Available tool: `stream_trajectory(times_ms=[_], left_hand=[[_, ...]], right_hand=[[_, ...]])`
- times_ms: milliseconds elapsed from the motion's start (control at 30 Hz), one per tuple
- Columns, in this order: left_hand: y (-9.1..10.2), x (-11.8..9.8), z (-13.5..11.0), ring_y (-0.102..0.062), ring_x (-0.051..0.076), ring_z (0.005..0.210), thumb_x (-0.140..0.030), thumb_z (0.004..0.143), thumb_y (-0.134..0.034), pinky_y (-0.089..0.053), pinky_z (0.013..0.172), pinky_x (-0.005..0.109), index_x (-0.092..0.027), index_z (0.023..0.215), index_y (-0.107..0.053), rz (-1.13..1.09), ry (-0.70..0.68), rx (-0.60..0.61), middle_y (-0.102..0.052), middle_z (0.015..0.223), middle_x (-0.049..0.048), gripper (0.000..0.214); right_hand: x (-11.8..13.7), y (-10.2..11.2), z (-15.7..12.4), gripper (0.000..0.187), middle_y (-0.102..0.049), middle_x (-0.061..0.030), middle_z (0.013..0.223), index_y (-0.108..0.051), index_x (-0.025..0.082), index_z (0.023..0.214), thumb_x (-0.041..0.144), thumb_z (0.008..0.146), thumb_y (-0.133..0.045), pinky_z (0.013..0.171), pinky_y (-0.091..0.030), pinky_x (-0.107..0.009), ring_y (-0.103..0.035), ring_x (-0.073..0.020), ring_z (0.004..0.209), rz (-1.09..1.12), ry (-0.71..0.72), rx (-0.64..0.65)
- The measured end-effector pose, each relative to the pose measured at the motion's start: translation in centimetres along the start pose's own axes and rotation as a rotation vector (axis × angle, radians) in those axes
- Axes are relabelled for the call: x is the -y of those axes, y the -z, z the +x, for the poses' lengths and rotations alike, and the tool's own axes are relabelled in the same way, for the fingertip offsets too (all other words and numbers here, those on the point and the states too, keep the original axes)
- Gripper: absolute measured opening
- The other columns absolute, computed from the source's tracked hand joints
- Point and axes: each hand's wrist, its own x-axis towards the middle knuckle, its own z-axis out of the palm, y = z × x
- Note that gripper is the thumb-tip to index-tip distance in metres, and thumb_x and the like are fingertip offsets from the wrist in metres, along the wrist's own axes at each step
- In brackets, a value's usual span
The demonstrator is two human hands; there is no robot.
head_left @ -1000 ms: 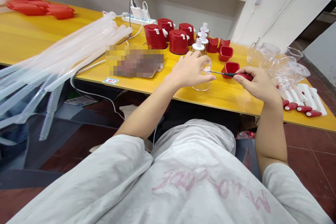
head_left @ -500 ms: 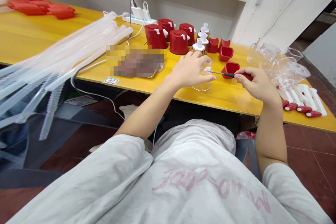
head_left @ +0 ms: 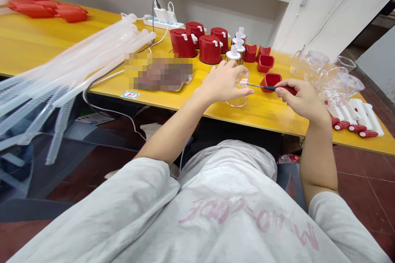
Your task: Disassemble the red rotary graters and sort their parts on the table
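Observation:
My left hand (head_left: 224,81) curls around a clear plastic cup-like part (head_left: 237,102), whose round rim rests low over the table; much of it is hidden behind the fingers. In my right hand (head_left: 304,98) is a screwdriver (head_left: 271,88) with a dark red and black handle. Its thin metal shaft lies level and points left, the tip reaching the clear part between my left thumb and fingers. Just behind the screwdriver sits a small red square cup (head_left: 272,78).
Red housings (head_left: 210,49) and white-topped cylinders (head_left: 233,54) stand behind my hands. To the right are clear plastic pieces (head_left: 345,82) and white parts with red handles (head_left: 368,117). Translucent corrugated tubes (head_left: 101,49), a cable and a power strip (head_left: 168,24) occupy the left of the yellow table (head_left: 262,117).

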Motion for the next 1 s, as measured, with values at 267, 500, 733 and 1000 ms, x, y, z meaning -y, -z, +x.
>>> stream_trajectory(times_ms=[267, 500, 733, 1000], left_hand=[[-0.08, -0.02, -0.06, -0.07, 0.05, 0.152, -0.063, 0.105, -0.094, -0.056, 0.134, 0.069, -0.031, 0.162, -0.085, 0.003, 0.001, -0.014, -0.079, 0.166, 0.0179, 0.067], [-0.06, 0.02, 0.0, -0.07, 0.052, 0.153, -0.06, 0.104, -0.094, -0.056, 0.135, 0.07, -0.028, 0.164, -0.085, 0.004, 0.002, -0.005, -0.079, 0.166, 0.0197, 0.068], [-0.04, 0.03, 0.0, -0.069, 0.051, 0.153, -0.061, 0.104, -0.094, -0.056, 0.135, 0.07, -0.029, 0.164, -0.085, 0.001, 0.002, -0.005, -0.079, 0.166, 0.0193, 0.068], [-0.13, 0.08, 0.05, -0.069, 0.051, 0.154, -0.06, 0.105, -0.095, -0.055, 0.137, 0.071, -0.028, 0.164, -0.085, -0.005, 0.003, -0.006, -0.078, 0.165, 0.0194, 0.068]], right_hand=[[-0.49, -0.05, 0.04, 0.049, -0.085, -0.0091, 0.093, -0.092, 0.028, 0.107, 0.074, 0.118, -0.08, 0.076, -0.058, -0.044, -0.074, -0.0288, 0.082, -0.005, 0.001, 0.003], [0.09, 0.07, 0.04, 0.044, -0.085, -0.0088, 0.092, -0.095, 0.029, 0.111, 0.071, 0.114, -0.085, 0.08, -0.059, -0.046, -0.073, -0.0297, 0.084, -0.017, 0.014, -0.014], [0.09, 0.09, 0.05, 0.042, -0.086, -0.0088, 0.093, -0.095, 0.029, 0.112, 0.069, 0.115, -0.083, 0.08, -0.059, -0.046, -0.074, -0.0296, 0.085, -0.032, 0.019, -0.019], [-0.06, 0.07, 0.0, 0.034, -0.088, -0.0088, 0.097, -0.096, 0.029, 0.116, 0.061, 0.115, -0.086, 0.084, -0.06, -0.046, -0.075, -0.0297, 0.087, -0.054, 0.044, -0.045]])
